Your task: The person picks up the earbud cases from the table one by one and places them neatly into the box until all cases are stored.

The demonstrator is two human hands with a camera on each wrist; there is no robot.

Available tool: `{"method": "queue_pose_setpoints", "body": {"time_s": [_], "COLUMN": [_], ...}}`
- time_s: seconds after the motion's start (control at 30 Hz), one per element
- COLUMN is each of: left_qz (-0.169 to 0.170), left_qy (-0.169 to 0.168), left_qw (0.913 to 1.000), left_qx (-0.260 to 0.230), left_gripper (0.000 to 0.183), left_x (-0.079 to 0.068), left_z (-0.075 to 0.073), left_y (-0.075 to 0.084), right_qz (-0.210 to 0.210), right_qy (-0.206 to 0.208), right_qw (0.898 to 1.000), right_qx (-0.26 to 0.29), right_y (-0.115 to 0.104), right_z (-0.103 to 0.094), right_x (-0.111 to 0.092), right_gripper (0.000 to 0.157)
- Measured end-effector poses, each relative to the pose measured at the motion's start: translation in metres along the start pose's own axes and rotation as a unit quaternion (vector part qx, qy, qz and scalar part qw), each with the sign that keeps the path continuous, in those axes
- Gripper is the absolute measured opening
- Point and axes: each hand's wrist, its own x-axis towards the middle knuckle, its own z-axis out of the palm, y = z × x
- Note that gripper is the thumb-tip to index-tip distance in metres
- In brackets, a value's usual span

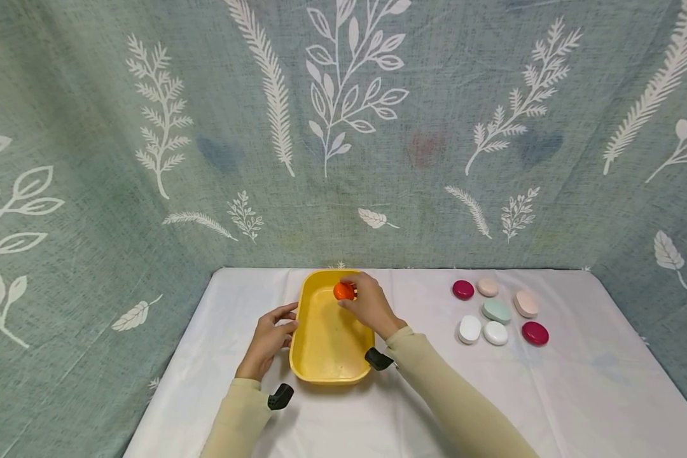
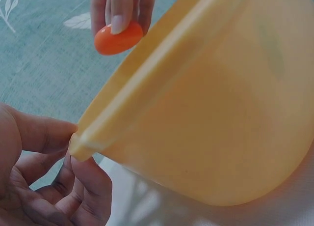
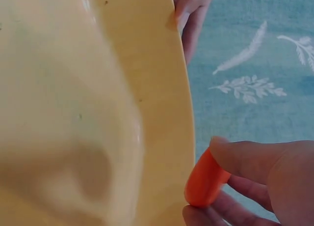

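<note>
As left hand [image 1: 269, 336] pinches tray [image 1: 333, 346], right [image 1: 373, 305] hovers (orange piece [image 1: 342, 291] gripped).

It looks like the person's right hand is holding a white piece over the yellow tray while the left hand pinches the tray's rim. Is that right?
Not quite: the piece is orange, not white, as the left wrist view plainly shows. The right hand does hold it over the yellow tray, and the left hand does pinch the tray's rim.
</note>
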Motion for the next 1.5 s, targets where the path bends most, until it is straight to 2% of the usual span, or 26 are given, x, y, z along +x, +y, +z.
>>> {"method": "queue_pose_setpoints", "body": {"time_s": [0.4, 0.77, 1.0, 1.23, 1.5], "left_qz": [0.001, -0.005, -0.002, -0.002, -0.004], "left_qy": [0.003, 0.002, 0.001, 0.004, 0.004], "left_qw": [1.0000, 1.0000, 0.9999, 0.9999, 1.0000], "left_qx": [-0.004, -0.006, -0.010, -0.010, -0.007], "left_gripper": [0.045, 0.046, 0.045, 0.045, 0.046], "left_x": [0.000, 0.001, 0.001, 0.000, 0.000], "left_z": [0.000, -0.001, 0.001, 0.002, 0.001], "left_y": [-0.001, -0.002, -0.002, -0.001, -0.001], "right_qz": [0.024, 0.055, 0.071, 0.100, 0.095], "right_qy": [-0.028, -0.036, -0.036, -0.040, -0.042], "right_qw": [0.999, 0.998, 0.997, 0.994, 0.994], "right_qx": [0.022, 0.015, 0.014, 0.035, 0.032], "right_y": [-0.009, -0.012, -0.005, 0.003, 0.007], "right_z": [0.013, 0.028, 0.038, 0.044, 0.044], "right_x": [0.016, 0.026, 0.030, 0.032, 0.034], "right_gripper": [0.043, 0.042, 0.042, 0.041, 0.035]}}
